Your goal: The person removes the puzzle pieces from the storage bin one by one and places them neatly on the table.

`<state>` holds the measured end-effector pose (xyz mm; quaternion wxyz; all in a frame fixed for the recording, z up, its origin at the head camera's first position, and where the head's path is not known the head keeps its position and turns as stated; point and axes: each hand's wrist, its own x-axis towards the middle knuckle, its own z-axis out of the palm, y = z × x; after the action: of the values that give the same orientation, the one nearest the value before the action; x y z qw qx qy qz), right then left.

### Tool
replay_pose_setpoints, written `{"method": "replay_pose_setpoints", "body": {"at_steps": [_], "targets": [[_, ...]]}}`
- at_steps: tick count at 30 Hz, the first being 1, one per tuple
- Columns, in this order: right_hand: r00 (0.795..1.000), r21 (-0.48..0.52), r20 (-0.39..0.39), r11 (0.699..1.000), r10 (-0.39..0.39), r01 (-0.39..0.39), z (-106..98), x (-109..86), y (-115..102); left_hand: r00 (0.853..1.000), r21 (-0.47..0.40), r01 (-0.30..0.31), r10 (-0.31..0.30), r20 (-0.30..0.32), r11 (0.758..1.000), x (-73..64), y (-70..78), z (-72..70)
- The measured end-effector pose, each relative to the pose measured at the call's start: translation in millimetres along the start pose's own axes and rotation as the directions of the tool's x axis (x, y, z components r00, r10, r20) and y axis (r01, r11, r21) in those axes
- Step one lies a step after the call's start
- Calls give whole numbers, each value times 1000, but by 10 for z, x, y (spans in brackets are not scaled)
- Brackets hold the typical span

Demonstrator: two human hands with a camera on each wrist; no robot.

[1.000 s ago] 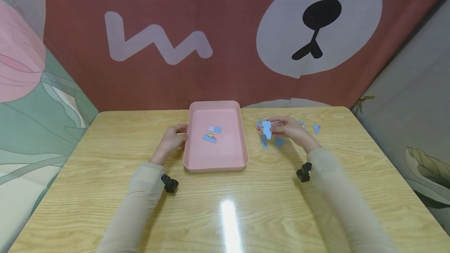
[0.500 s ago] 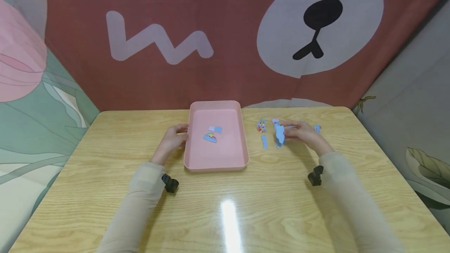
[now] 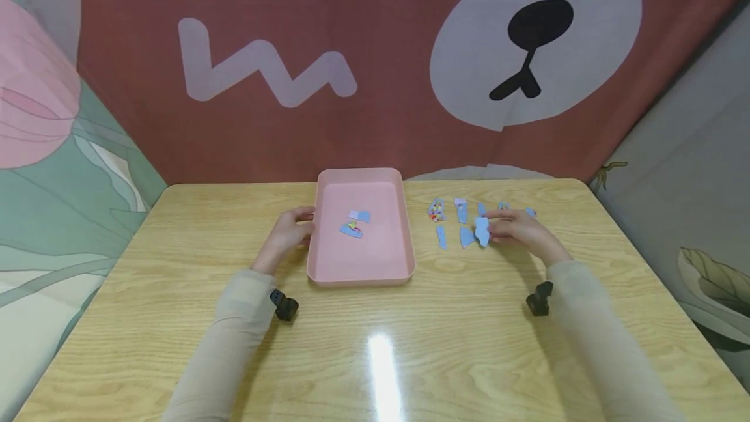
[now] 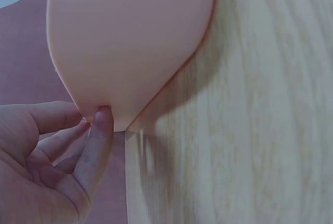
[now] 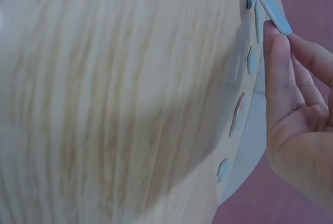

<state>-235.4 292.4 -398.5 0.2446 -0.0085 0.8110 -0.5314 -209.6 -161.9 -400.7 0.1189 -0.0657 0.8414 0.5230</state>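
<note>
My right hand (image 3: 521,230) pinches an irregular light-blue puzzle piece (image 3: 482,232) between thumb and fingers, raised over the right side of the table. In the right wrist view, the piece (image 5: 277,16) tilts above the others. Several loose puzzle pieces lie around it, among them a multicoloured one (image 3: 436,210), a pink-and-blue one (image 3: 461,211) and a blue one (image 3: 466,237). My left hand (image 3: 288,234) rests its fingertips against the left outer wall of a pink tray (image 3: 387,266); the left wrist view shows the thumb (image 4: 99,141) on that wall.
Inside the tray lie a pink-and-blue piece (image 3: 360,216) and a blue piece with coloured print (image 3: 351,231). A wooden table (image 3: 451,331) carries everything, and a brown-red printed cloth (image 3: 387,116) hangs behind its far edge. Another piece (image 3: 441,237) lies right of the tray.
My right hand has moved to the right with the pinched puzzle piece, uncovering pieces on the table it was over before. The left hand and the tray stay where they were.
</note>
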Motion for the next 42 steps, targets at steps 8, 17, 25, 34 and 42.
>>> {"method": "replay_pose_setpoints", "body": {"at_steps": [8, 17, 25, 34, 42], "targets": [[1000, 15, 29, 1000, 11, -11, -77, -34, 75, 1000, -6, 4, -4, 2, 1000, 3, -2, -8], [999, 23, 37, 999, 37, -38, -104, -27, 148, 1000, -8, 7, -7, 9, 1000, -13, 10, -13], [999, 5, 28, 999, 36, -36, -115, -30, 146, 1000, -12, 3, -3, 10, 1000, -10, -2, -9], [999, -32, 10, 998, 49, -49, -108, 1, 151, 1000, -9, 17, -17, 13, 1000, 3, -13, -13], [999, -67, -10, 996, 52, -53, -95, 10, 147, 1000, -12, 12, -12, 15, 1000, -8, -6, -14]]}}
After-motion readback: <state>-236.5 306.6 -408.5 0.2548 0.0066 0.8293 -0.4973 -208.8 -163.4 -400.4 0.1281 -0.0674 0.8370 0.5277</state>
